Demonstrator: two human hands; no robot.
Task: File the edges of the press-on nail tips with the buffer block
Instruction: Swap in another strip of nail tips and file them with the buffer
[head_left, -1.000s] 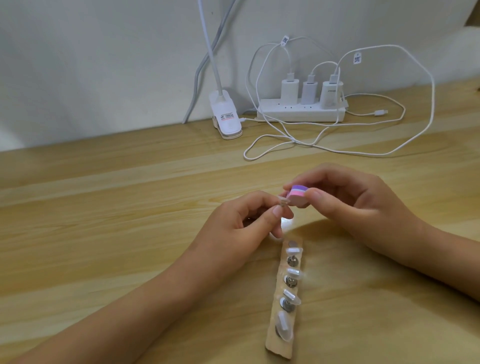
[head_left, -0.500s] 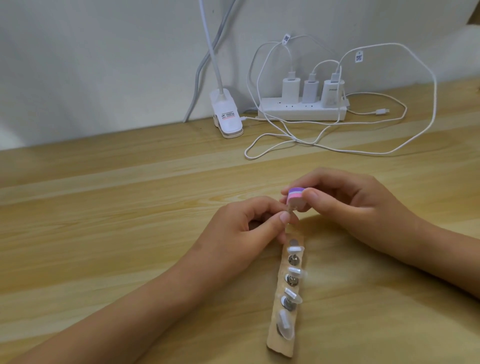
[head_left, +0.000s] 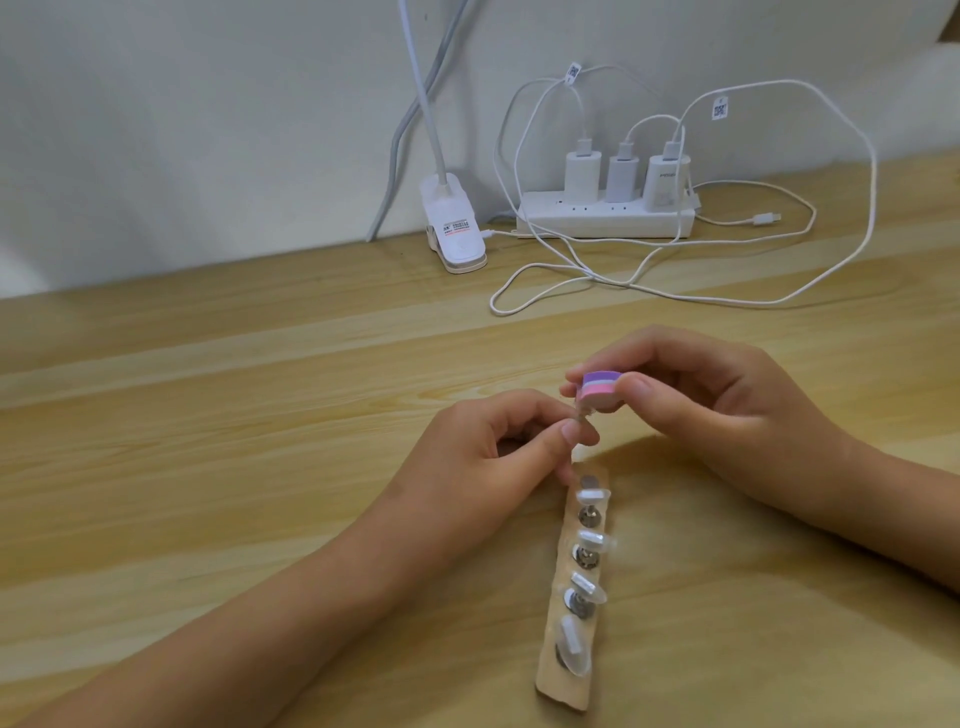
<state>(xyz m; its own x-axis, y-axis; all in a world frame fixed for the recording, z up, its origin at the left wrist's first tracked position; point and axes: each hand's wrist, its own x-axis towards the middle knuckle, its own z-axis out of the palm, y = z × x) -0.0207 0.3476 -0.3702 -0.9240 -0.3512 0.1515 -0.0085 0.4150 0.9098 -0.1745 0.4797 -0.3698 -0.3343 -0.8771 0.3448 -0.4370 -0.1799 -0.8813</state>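
- Landmark: wooden strip (head_left: 551, 670) on table, w/ four clear nail tips (head_left: 592, 540) in a row on it.
- Just beyond its far end: L hand (head_left: 488, 452), thumb + forefinger pinching one small tip (head_left: 584, 414), hardly visible.
- Beyond-right of strip's far end, right at that tip: buffer block (head_left: 756, 389), pinched betw. R hand (head_left: 727, 410) thumb + fingertips.

You have one view only, from the wide-angle camera on your head. It looks forward and down across the table (head_left: 208, 415) to its far edge and the wall (head_left: 208, 130) behind, and that edge slants higher toward the right. The camera sits close. Your left hand (head_left: 493, 457) and right hand (head_left: 727, 410) fill the middle, and your forearms enter from the near edge.
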